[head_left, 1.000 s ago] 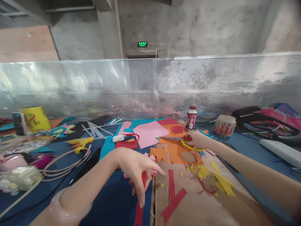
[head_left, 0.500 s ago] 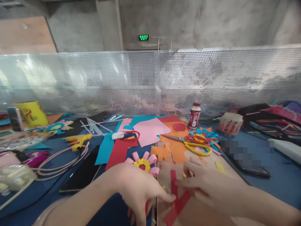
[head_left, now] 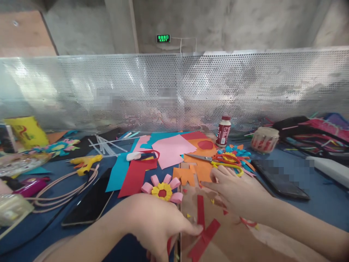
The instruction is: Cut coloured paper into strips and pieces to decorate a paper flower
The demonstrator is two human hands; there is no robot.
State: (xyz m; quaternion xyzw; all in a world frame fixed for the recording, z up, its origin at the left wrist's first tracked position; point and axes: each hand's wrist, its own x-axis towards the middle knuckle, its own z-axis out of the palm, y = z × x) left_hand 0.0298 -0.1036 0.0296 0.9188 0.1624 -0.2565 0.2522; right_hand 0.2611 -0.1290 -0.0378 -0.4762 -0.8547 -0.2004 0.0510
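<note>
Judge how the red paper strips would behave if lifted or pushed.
The red paper strips look thin and flat, so they would probably flop when lifted. Lying flush on the cardboard sheet, they may need a fingernail under an edge. Pushed by the left hand, they would likely slide easily.

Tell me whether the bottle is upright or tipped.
Upright: the bottle stands on its base, with its red cap at the top.

hands (head_left: 155,225) 2 | scissors (head_left: 218,162) 1 | bottle (head_left: 223,131) 1 | paper flower (head_left: 163,189) 1 | glue gun (head_left: 85,162) 1 | phones (head_left: 87,207) 2
</note>
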